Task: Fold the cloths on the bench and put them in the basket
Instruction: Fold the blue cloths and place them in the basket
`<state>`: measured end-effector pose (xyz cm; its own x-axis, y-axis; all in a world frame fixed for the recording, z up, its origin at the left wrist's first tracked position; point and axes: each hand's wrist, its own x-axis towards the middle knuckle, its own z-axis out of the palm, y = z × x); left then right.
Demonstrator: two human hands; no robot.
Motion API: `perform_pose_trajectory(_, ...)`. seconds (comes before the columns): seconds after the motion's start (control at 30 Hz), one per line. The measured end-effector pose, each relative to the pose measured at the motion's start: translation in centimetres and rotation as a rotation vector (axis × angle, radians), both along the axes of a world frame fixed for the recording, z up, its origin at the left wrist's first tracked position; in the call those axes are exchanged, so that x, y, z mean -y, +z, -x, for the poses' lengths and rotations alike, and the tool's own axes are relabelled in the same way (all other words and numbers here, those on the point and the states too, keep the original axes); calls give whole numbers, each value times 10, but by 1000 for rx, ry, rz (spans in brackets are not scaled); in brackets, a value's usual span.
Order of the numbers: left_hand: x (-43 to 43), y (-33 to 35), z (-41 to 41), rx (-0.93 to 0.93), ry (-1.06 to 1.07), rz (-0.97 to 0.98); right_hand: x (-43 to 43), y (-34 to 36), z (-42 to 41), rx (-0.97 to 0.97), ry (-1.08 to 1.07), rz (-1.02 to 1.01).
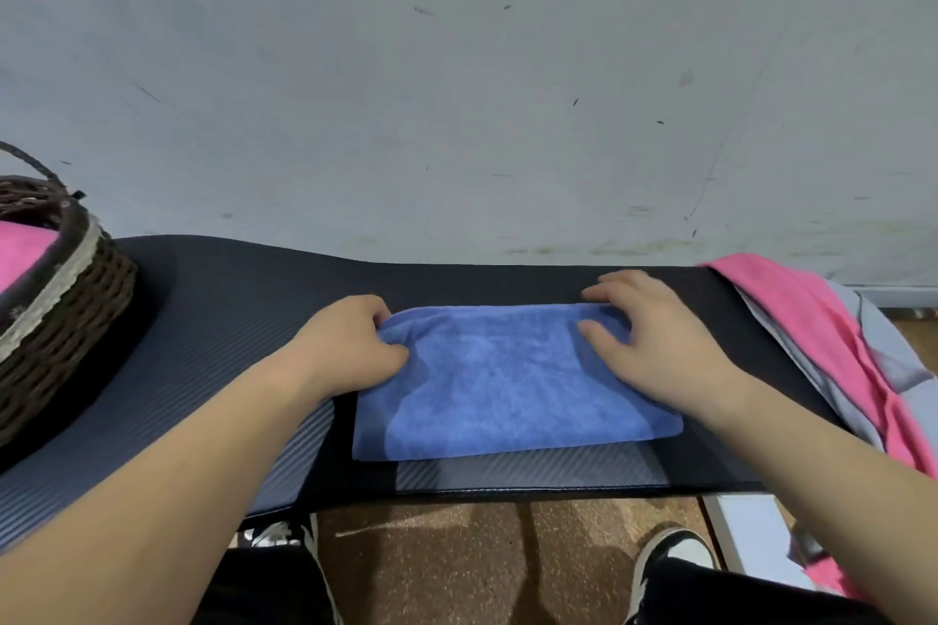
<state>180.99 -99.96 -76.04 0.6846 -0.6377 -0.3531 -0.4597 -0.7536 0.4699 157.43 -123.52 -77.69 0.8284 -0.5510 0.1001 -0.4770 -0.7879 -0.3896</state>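
Blue cloth (507,381): folded, mid-bench (228,310). My left hand (350,345) pinches its far-left corner; right hand (655,335) rests flat, fingers spread, on its far-right corner. Risk: layers slipping apart when lifted toward basket (66,299), left end.

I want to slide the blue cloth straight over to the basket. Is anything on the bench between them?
Nothing visible. The blue cloth lies mid-bench under both hands, and the bench between it and the basket at the left end is bare. Only the left hand and its forearm lie on that side.
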Motion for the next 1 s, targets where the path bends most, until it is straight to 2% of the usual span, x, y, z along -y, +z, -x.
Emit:
perform_pose_trajectory(0.07,1,3,4,-55,43,31,-12,0,1,-123,114,-48)
perform_pose_trajectory(0.2,1,11,9,-144,120,170,-19,-8,4,-447,174,-70)
perform_pose_trajectory(0.37,-10,12,15,-236,160,266,-17,-11,5,-452,170,-106)
perform_pose_trajectory(0.57,-30,20,17,-108,273,438,-25,-9,-1,-483,183,-143)
perform_pose_trajectory(0.67,-35,32,21,-63,305,511,-39,0,-3,-430,219,-200)
perform_pose_trajectory(0.8,-28,44,35,-74,248,561,-43,10,-3,-233,219,-268)
perform_pose_trajectory(1.0,22,55,85,-288,121,578,-24,14,8,2,41,-206)
